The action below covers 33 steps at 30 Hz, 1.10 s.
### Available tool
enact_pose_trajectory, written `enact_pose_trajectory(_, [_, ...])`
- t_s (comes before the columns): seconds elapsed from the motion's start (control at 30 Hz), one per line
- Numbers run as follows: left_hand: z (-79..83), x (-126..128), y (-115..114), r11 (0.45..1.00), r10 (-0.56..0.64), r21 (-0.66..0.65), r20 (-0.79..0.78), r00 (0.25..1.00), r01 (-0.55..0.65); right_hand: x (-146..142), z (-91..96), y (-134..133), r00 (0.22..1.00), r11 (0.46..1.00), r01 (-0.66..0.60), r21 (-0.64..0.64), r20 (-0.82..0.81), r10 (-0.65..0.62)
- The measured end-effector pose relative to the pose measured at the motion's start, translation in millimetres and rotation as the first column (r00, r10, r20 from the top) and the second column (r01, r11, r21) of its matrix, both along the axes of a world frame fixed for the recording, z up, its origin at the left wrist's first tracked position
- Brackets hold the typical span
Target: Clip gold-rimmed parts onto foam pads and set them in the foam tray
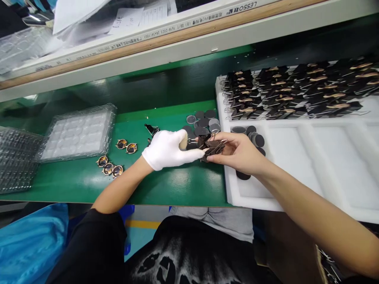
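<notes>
My right hand [241, 154] is bare and closed around a cluster of black binder clips [212, 145] with silver wire handles, over the table by the tray's left edge. My left hand [171, 150], in a white glove, reaches to the same cluster from the left. Its thumb and forefinger are spread apart, a wire handle points into the gap, and the forefinger's tip touches the clips. Another black binder clip [152, 129] lies just behind the glove. Dark round discs [203, 122] are heaped behind the clips, partly hidden by my hands.
A white compartment tray [287, 157] holds rows of black clips clamped on gold-edged pieces [284, 90], plus loose dark discs [257, 140]. Several gold-rimmed round pieces [117, 170] lie on the green table [177, 187]. Clear plastic trays [78, 132] are stacked left. A shelf edge [166, 49] overhangs behind.
</notes>
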<state>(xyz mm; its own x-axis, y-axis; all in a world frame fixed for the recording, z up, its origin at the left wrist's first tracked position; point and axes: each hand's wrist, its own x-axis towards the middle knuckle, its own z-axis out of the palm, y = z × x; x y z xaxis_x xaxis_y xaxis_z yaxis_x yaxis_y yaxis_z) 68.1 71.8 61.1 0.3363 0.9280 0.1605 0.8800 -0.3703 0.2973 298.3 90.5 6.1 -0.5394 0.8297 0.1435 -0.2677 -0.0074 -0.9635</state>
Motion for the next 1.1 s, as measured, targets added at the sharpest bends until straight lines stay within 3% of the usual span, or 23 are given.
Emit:
enact_pose_trajectory(0.13, [1.0, 1, 0, 0.991, -0.097, -0.091, -0.021, 0.995, 0.095, 3, -3.5, 0, 0.999, 1.0, -0.02, 0.007, 0.049, 0.02])
enact_pose_trajectory(0.23, [-2.0, 1, 3, 0.993, -0.099, -0.065, -0.043, 0.994, 0.096, 1, -1.1, -1, 1.0, 1.0, 0.007, -0.023, 0.022, -0.007])
enact_pose_trajectory(0.33, [-3.2, 0, 6, 0.997, -0.019, -0.069, 0.021, 1.0, 0.02, -2, 6.2, 0, 0.987, 0.974, 0.112, -0.197, -0.092, -0.132])
enact_pose_trajectory(0.43, [-2.8, 3, 5, 0.981, 0.04, -0.193, 0.183, 0.982, -0.004, -5, 11.4, 2, 0.951, 0.901, 0.183, -0.394, -0.16, -0.263])
enact_pose_trajectory(0.5, [-3.4, 8, 2, 0.959, 0.073, -0.284, 0.263, 0.962, 0.005, -5, 11.1, 4, 0.94, 0.873, 0.209, -0.44, -0.155, -0.303])
enact_pose_trajectory(0.6, [-6.1, 16, -4, 0.932, 0.094, -0.362, 0.322, 0.942, 0.031, -5, 6.4, 5, 0.943, 0.87, 0.248, -0.425, -0.1, -0.318])
enact_pose_trajectory(0.87, [-10.5, 22, -9, 0.916, 0.06, -0.393, 0.345, 0.937, 0.086, -4, -0.9, 5, 0.927, 0.888, 0.352, -0.297, -0.019, -0.374])
enact_pose_trajectory(1.1, [-10.0, 15, -4, 0.92, 0.021, -0.381, 0.271, 0.962, 0.088, -4, -4.0, 2, 0.966, 0.884, 0.175, -0.434, -0.098, -0.239])
